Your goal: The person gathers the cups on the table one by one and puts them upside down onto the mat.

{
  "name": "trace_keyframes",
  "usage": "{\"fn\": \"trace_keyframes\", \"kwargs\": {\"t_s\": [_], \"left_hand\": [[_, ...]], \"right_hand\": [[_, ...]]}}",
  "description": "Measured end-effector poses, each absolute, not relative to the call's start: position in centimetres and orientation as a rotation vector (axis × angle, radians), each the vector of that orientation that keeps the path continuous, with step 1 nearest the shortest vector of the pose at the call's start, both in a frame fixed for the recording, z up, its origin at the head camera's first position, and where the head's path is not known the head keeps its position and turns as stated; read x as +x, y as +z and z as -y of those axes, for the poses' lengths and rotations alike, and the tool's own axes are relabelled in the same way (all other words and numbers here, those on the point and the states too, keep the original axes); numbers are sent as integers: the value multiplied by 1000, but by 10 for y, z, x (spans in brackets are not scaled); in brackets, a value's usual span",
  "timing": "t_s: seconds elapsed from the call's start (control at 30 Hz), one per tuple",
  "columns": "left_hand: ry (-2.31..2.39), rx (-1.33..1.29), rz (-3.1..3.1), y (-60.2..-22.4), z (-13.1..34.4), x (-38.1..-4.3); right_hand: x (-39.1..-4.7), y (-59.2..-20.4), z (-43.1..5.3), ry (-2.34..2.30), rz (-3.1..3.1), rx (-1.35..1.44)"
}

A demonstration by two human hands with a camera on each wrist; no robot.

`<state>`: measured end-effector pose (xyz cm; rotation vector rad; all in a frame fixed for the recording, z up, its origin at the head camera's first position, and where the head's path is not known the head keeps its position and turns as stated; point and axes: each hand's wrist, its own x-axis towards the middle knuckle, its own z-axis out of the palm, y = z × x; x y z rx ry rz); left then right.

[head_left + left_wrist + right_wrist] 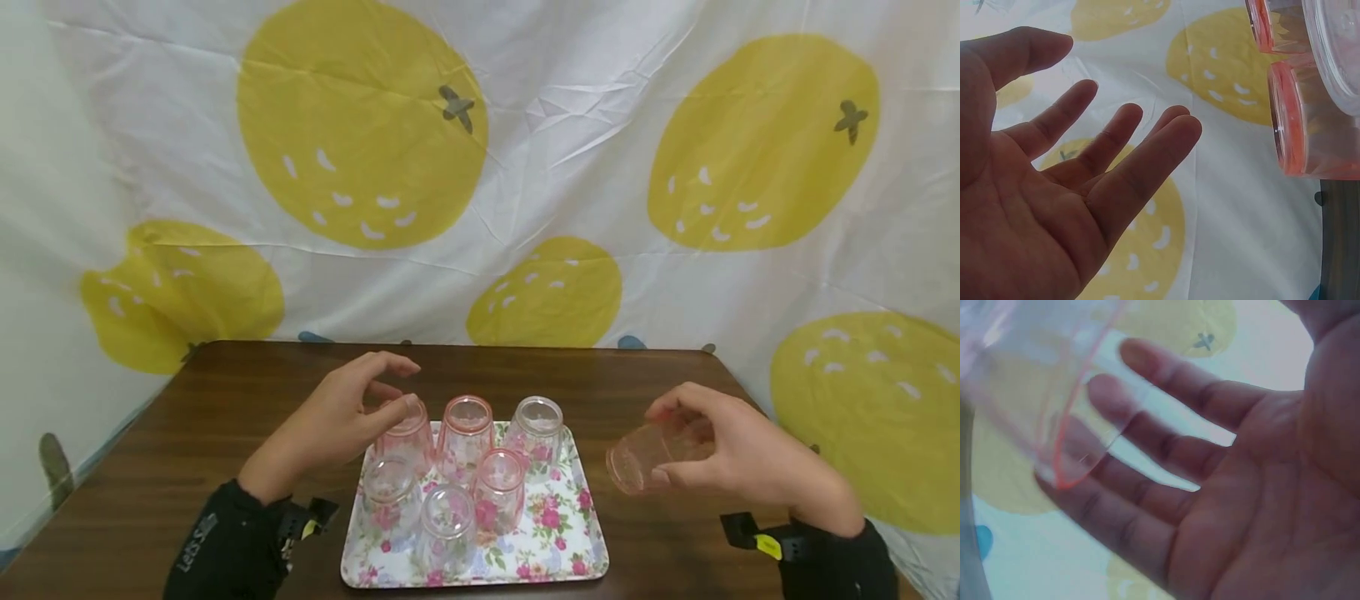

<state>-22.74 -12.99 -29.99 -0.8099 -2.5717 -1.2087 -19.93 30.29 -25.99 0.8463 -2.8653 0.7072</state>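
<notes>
My right hand (738,454) grips a pink-tinted glass (637,458) between thumb and fingers, in the air to the right of the tray. The glass lies tilted, its pink edge showing in the right wrist view. My left hand (337,412) hovers over the tray's back left corner, fingers apart and loosely bent, holding nothing. Its fingertips overlap a pink glass (407,442) in the head view; whether they touch it I cannot tell. Further pink glasses (467,442) and clear glasses (448,521) stand on the white floral tray (551,554).
The tray lies on a dark brown wooden table (255,375). Behind the table hangs a white cloth (555,167) with large yellow fruit prints. A clear glass (536,433) stands at the tray's back right corner, on the side nearest my right hand.
</notes>
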Motion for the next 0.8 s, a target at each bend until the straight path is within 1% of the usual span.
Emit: {"fn": "trace_keyframes", "kwargs": {"t_s": [0.37, 0.57, 0.8], "left_hand": [[-1205, -828, 2510, -301, 126, -228], [-1270, -785, 2505, -299, 124, -226], [-1359, -848, 2441, -300, 118, -224]], "right_hand": [[-208, -261, -305, 947, 2719, 893], [-208, -260, -300, 1100, 2643, 922], [-210, -262, -291, 1257, 2564, 943]]}}
